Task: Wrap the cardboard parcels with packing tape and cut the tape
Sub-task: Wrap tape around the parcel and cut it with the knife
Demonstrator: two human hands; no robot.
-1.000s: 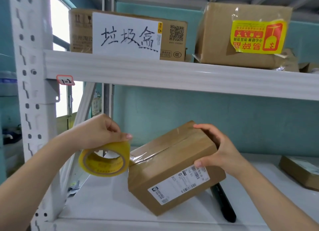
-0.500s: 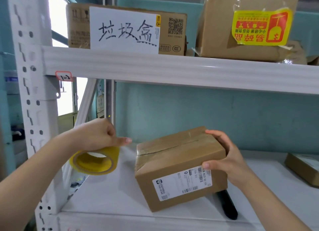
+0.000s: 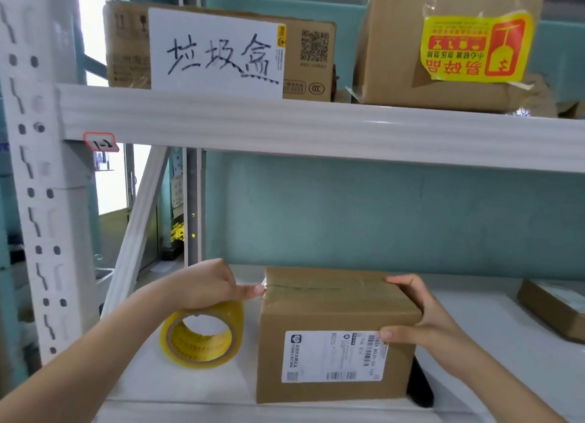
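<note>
A brown cardboard parcel [image 3: 335, 312] with a white shipping label on its front stands flat on the white shelf [image 3: 493, 337]. Clear tape runs along its top seam. My left hand [image 3: 202, 285] grips a yellow roll of packing tape [image 3: 202, 335] just left of the parcel, thumb tip pressed at the parcel's top left edge. My right hand [image 3: 421, 318] holds the parcel's right side, fingers on top and thumb on the front by the label.
A black handled tool [image 3: 419, 384] lies on the shelf behind the parcel's right lower corner. Another flat parcel [image 3: 557, 308] sits at the far right. Two cardboard boxes [image 3: 443, 49] stand on the upper shelf. A white perforated rack post [image 3: 34, 175] rises at left.
The parcel went from tilted to flat on the shelf. My left hand brought the tape roll down and close to the parcel's left edge.
</note>
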